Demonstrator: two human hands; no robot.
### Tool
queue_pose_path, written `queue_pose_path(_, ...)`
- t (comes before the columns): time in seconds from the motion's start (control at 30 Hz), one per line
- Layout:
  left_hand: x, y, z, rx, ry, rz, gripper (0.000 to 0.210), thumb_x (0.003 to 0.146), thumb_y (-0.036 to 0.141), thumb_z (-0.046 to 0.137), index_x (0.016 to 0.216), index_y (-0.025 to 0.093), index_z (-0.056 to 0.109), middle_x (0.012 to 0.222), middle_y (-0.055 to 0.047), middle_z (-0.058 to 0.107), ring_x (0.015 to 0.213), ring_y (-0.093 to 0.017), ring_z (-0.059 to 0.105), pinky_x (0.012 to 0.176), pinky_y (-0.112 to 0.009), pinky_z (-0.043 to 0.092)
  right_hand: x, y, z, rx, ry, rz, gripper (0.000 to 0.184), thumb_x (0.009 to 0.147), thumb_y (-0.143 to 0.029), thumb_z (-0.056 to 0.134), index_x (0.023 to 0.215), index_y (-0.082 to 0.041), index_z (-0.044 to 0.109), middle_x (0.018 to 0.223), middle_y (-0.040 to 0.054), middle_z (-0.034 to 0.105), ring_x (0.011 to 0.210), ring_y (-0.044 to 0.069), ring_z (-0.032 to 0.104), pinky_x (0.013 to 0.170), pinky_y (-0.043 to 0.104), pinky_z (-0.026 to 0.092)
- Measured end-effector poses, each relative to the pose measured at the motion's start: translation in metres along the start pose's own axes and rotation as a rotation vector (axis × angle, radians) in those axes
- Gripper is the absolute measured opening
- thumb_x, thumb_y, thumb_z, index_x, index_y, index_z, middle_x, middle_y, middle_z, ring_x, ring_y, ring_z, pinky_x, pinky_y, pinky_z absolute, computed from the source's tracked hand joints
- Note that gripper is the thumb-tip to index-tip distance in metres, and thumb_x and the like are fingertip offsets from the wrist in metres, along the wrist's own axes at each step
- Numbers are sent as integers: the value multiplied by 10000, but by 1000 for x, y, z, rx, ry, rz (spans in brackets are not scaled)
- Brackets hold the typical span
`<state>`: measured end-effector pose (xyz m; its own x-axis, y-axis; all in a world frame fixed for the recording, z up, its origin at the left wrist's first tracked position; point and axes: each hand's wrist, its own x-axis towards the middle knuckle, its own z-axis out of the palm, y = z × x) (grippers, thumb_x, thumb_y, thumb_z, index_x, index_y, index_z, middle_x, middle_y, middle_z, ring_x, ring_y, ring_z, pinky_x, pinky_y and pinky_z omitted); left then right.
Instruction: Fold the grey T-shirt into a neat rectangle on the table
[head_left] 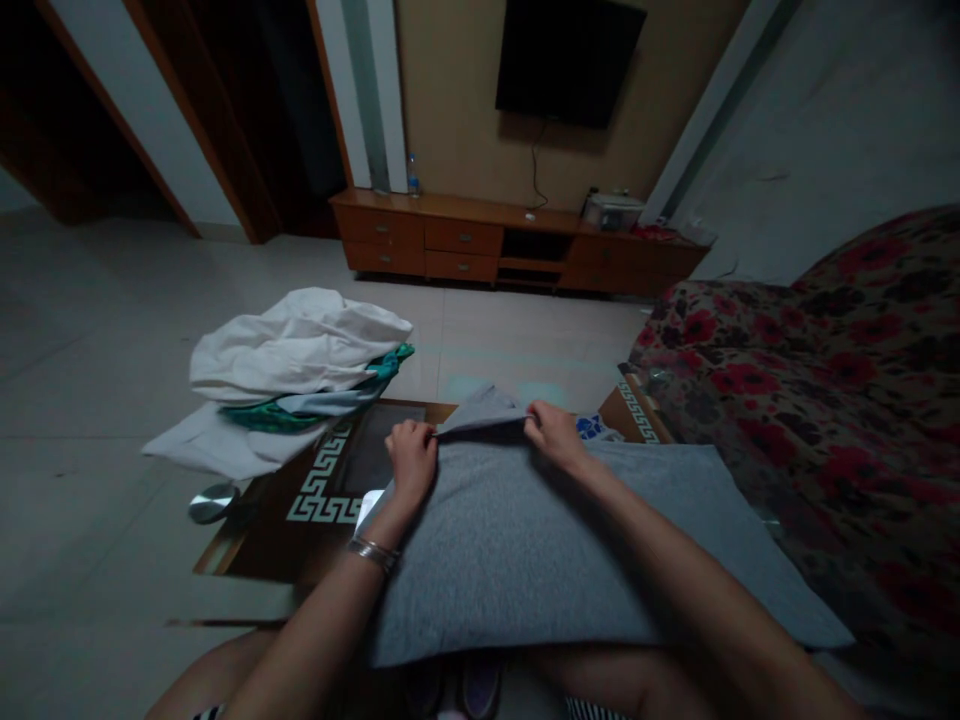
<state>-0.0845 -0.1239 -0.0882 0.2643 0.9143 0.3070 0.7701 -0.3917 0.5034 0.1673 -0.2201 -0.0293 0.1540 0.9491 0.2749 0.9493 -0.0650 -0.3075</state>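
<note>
A grey garment [517, 550], which looks like a T-shirt, lies spread over a low table [262, 540], and its near edge hangs toward my knees. My left hand [412, 460] pinches the garment's far edge, at the left of a raised fold. At the right end of that same fold, my right hand [553, 432] grips the cloth between thumb and fingers. Between the two hands the fabric is lifted, with a small flap pointing away from me. A metal bracelet circles my left wrist.
A heap of white and green clothes [300, 345] sits on the table's far left corner. A sofa with a floral cover [750, 370] stands at the right. Beyond the tiled floor is a wooden TV cabinet [461, 238] under a wall-mounted television [570, 60].
</note>
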Motion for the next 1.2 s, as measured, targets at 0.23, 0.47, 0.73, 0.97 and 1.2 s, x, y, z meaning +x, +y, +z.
queue_pose_path(0.23,-21,4,-9,-220,-220,310,93,855,192,472,878,190,561,890,-66,610,883,-201,556,819,-316,427,44,18,-56,403,65,18,241,825,-353,508,947,-181,625,930,65,650,874,194,578,793,284,427)
queue_pose_path(0.47,-21,0,-9,-184,-302,344,130,875,186,458,823,188,577,863,-57,630,857,-194,569,776,-306,424,106,18,-2,610,-337,113,220,716,-310,589,863,-155,641,794,10,617,753,142,526,708,239,404)
queue_pose_path(0.73,-10,-16,-6,-59,-153,-42,155,907,284,485,942,196,607,935,-67,675,892,-217,613,769,-309,413,155,9,51,588,-376,298,128,690,-225,586,792,-153,615,687,-17,577,644,101,476,630,204,375)
queue_pose_path(0.97,-10,-12,-13,7,-221,8,132,878,244,491,905,198,612,917,-68,673,920,-233,601,785,-336,391,158,9,58,582,-628,346,240,770,-375,621,804,-142,667,622,-4,598,546,91,485,542,196,374)
queue_pose_path(1.2,-10,-10,-15,36,-243,50,127,845,183,494,881,193,616,920,-77,655,936,-236,573,800,-350,379,153,6,78,358,-528,488,373,829,-459,601,628,-145,586,490,26,550,446,104,456,489,228,368)
